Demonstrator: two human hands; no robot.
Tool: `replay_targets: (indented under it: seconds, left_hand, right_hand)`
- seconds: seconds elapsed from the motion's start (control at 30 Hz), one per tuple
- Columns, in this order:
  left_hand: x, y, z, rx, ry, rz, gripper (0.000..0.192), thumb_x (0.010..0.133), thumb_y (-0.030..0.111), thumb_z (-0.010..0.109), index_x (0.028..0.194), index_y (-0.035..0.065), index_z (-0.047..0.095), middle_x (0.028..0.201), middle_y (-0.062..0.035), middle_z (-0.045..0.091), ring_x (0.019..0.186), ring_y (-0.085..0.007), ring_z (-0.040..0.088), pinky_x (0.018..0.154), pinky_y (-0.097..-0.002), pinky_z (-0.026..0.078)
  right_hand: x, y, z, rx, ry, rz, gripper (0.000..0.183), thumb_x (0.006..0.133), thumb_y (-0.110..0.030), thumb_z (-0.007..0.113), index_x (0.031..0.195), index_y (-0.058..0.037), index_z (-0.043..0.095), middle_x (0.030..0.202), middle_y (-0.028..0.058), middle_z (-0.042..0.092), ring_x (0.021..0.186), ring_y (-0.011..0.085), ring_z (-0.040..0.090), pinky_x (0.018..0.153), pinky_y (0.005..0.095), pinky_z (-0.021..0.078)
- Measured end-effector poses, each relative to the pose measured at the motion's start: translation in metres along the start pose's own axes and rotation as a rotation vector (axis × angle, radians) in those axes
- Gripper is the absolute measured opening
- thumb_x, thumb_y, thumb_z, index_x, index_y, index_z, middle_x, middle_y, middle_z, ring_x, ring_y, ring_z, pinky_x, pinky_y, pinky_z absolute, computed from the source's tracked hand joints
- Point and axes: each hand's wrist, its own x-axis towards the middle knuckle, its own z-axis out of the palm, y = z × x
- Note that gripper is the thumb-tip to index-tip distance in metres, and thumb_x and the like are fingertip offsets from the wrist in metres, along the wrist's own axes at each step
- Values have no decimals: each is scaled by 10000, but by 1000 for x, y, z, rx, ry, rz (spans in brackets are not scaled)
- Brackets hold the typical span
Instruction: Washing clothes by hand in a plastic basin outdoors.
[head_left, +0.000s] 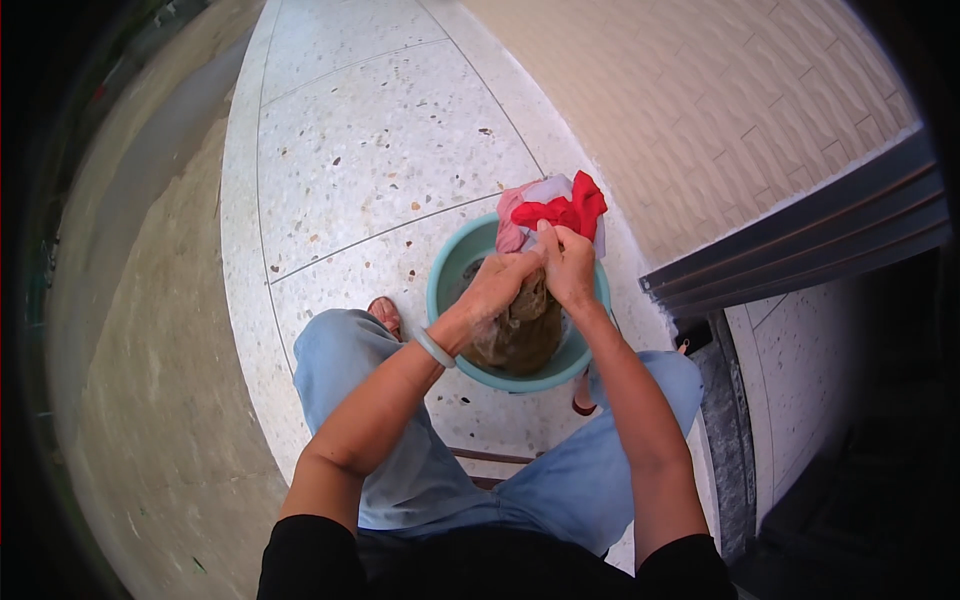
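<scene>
Between my knees stands a round turquoise plastic basin with liquid inside. A wet brown cloth hangs down into it from my hands. My left hand, with a pale bangle on its wrist, grips the cloth's upper part. Right beside it, my right hand has its fingers pinched on the same cloth; the fingertips partly hide what they hold. Over the basin's far rim lie a red cloth, a pink cloth and a pale lilac cloth.
Speckled terrazzo paving surrounds the basin. A beige tiled wall rises on the right, with a dark ribbed door frame nearer me. Left of the paving edge is bare concrete ground. My jeans-clad legs flank the basin.
</scene>
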Motion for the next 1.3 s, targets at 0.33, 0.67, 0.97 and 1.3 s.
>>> replay_targets:
  seconds: [0.33,0.67,0.97,1.3]
  left_hand:
    - [-7,52,-25,631,-157,242,548,678,286,826,1074,-24,607,893,-57,667,773,-134,616,740,-289,497]
    - [-28,87,-60,-267,25,304,327,716,73,711,1001,-8,572,890,-92,645,793,-186,631,768,-313,522]
    - [-24,100,-75,-411,182,391,246,727,-13,580,967,-64,598,892,-134,645,785,-216,627,756,-327,527]
    - [14,29,-23,-198,314,233,232,826,122,690,1015,34,588,876,-73,618,751,-154,597,666,-283,512]
  right_hand:
    - [-2,-10,-25,950,-444,315,277,930,-256,575,1078,-22,565,999,29,582,913,78,538,797,242,450]
    - [-37,40,-16,6,-699,-38,587,651,-256,807,1106,40,584,901,185,639,817,245,600,796,340,468]
    - [-20,-24,-70,571,-520,55,196,876,-144,625,970,26,653,810,10,616,746,105,551,721,251,445]
    - [-3,38,-29,526,180,299,136,953,-162,499,951,-47,572,891,15,606,818,88,564,710,257,458]
